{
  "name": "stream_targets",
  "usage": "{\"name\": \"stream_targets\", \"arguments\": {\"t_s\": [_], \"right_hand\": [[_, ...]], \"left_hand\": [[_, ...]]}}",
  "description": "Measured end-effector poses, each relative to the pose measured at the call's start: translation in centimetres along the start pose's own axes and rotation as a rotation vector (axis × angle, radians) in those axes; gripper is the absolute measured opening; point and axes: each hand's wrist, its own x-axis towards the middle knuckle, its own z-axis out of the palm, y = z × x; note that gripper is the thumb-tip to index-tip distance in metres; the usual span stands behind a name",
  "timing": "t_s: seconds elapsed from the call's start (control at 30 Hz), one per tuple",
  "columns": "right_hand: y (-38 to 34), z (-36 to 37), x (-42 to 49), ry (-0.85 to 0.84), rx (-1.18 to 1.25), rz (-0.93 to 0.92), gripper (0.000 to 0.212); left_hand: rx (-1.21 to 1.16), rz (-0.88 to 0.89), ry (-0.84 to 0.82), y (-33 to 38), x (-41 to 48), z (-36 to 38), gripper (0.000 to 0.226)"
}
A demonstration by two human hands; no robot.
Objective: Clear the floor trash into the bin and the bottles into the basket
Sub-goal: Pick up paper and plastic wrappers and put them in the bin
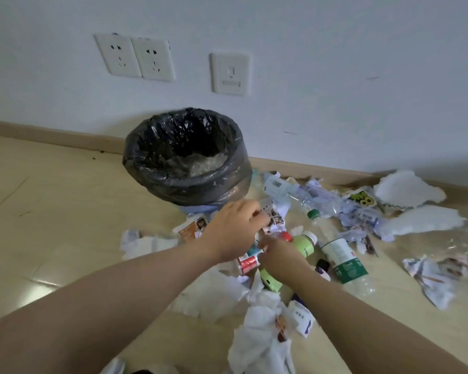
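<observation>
A bin (189, 182) lined with a black bag stands against the wall, with some clear plastic at its bottom. Trash and bottles lie scattered on the floor in front of it. My left hand (233, 230) reaches over the pile and pinches a printed paper scrap (273, 218). My right hand (281, 257) is lower, its fingers curled on a red-labelled bottle (250, 261) with a red cap. A pale green bottle (304, 242), a large clear bottle with a green label (341, 255) and a crushed clear bottle (289, 188) lie to the right. No basket is in view.
White tissue (262, 344) is heaped near the bottom edge, and more tissue (146, 242) lies at the left. Torn white foam pieces (408, 188) and crumpled paper (432, 276) lie on the right. Wall sockets (135, 56) are above the bin. Bare wooden floor (52, 211) stretches left.
</observation>
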Motion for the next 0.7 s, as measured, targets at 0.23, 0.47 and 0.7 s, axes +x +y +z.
{"name": "stream_targets", "arguments": {"t_s": [0.23, 0.47, 0.7], "right_hand": [[3.9, 5.9, -7.2, -0.164, -0.317, -0.194, 0.029], [9.1, 12.4, -10.7, -0.117, -0.713, -0.737, 0.03], [11.0, 18.2, -11.5, -0.428, -1.143, -0.659, 0.079]], "left_hand": [[-0.149, -0.166, -0.634, 3.2, -6.5, 3.6, 0.038], [-0.051, 0.011, -0.927, 1.8, -12.2, 5.6, 0.069], [-0.005, -0.013, -1.063, 1.0, -13.1, 6.7, 0.086]]}}
